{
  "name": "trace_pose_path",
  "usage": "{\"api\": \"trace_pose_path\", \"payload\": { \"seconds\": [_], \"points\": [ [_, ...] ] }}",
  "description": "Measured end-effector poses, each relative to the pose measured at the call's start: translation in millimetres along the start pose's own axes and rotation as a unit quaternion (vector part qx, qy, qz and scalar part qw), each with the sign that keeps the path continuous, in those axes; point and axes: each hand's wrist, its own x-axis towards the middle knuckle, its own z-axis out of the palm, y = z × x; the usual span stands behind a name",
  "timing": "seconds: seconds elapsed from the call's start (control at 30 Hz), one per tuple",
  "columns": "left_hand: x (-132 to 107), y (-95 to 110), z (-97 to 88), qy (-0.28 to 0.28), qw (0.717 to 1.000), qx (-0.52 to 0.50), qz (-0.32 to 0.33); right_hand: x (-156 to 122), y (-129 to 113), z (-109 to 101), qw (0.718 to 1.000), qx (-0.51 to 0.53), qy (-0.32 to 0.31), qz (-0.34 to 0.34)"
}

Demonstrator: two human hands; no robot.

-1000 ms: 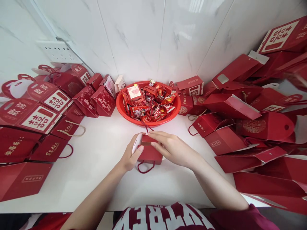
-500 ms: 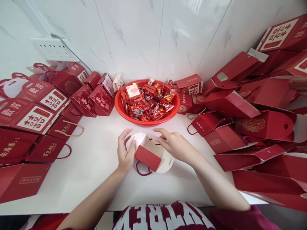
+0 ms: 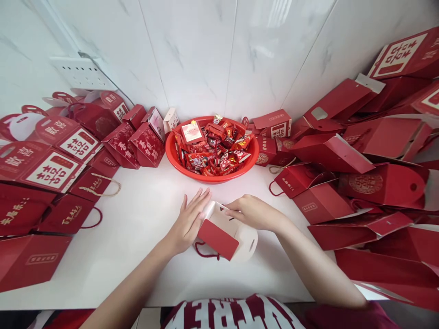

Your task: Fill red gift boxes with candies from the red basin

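Note:
An unfolded red gift box (image 3: pixel 218 239) with a cream inside lies on the white table between my hands. Its red panel faces me, a rounded cream flap with a slot sticks out at the right, and a dark red cord handle (image 3: pixel 206 254) loops out on the near side. My left hand (image 3: pixel 187 221) lies with straight fingers against the box's left side. On the far right edge, my right hand (image 3: pixel 252 212) pinches the box wall, its thumb toward the inside. Beyond them stands a red basin (image 3: pixel 211 178) full of wrapped candies (image 3: pixel 209 148).
Finished-looking red gift boxes (image 3: pixel 51 171) stand in rows at the left. More red boxes (image 3: pixel 343 151), several with open flaps, are piled at the right. A tiled wall (image 3: pixel 192 55) with a socket strip (image 3: pixel 80 73) closes off the back.
My left hand has flattened against the box's left side, its fingers now straight. My right hand has closed on the far right edge. The box has shifted slightly right and toward me.

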Motion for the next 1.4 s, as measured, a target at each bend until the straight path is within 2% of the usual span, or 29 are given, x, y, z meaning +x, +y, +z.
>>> {"api": "trace_pose_path", "payload": {
  "seconds": [0.1,0.17,0.27,0.33,0.43,0.53,0.7,0.83,1.03,1.13,1.27,1.4],
  "points": [
    [4,1,-4.7,-0.045,0.994,0.033,0.095,11,5,0,0.999,-0.021,0.013,-0.047],
    [6,-2,-0.6,-0.048,0.987,-0.024,0.149,18,11,1,0.995,-0.007,0.020,-0.093],
    [7,-10,12.6,-0.008,0.974,-0.144,0.173,17,13,-3,0.989,-0.001,0.048,-0.140],
    [7,-13,20.0,0.024,0.971,-0.173,0.166,8,6,-8,0.986,-0.013,0.069,-0.149],
    [6,-14,23.7,0.052,0.975,-0.156,0.149,-13,-13,-10,0.989,-0.044,0.063,-0.129],
    [6,-12,22.5,0.090,0.978,-0.136,0.131,-32,-28,-1,0.988,-0.112,0.058,-0.092],
    [6,-12,23.2,0.108,0.980,-0.117,0.116,-46,-33,17,0.981,-0.157,0.102,-0.054],
    [8,-12,21.9,0.083,0.984,-0.098,0.126,-46,-33,25,0.983,-0.146,0.114,-0.004],
    [5,-13,11.0,0.011,0.983,-0.109,0.144,-47,-25,34,0.986,-0.137,0.092,0.008],
    [2,-15,9.6,-0.017,0.985,-0.114,0.130,-47,-12,39,0.990,-0.107,0.095,-0.001],
    [0,-21,23.2,0.000,0.980,-0.174,0.097,-38,17,65,0.990,0.022,0.128,-0.051],
    [7,-18,37.1,0.013,0.959,-0.267,0.092,-18,39,98,0.958,0.190,0.183,-0.111]
  ]
}}
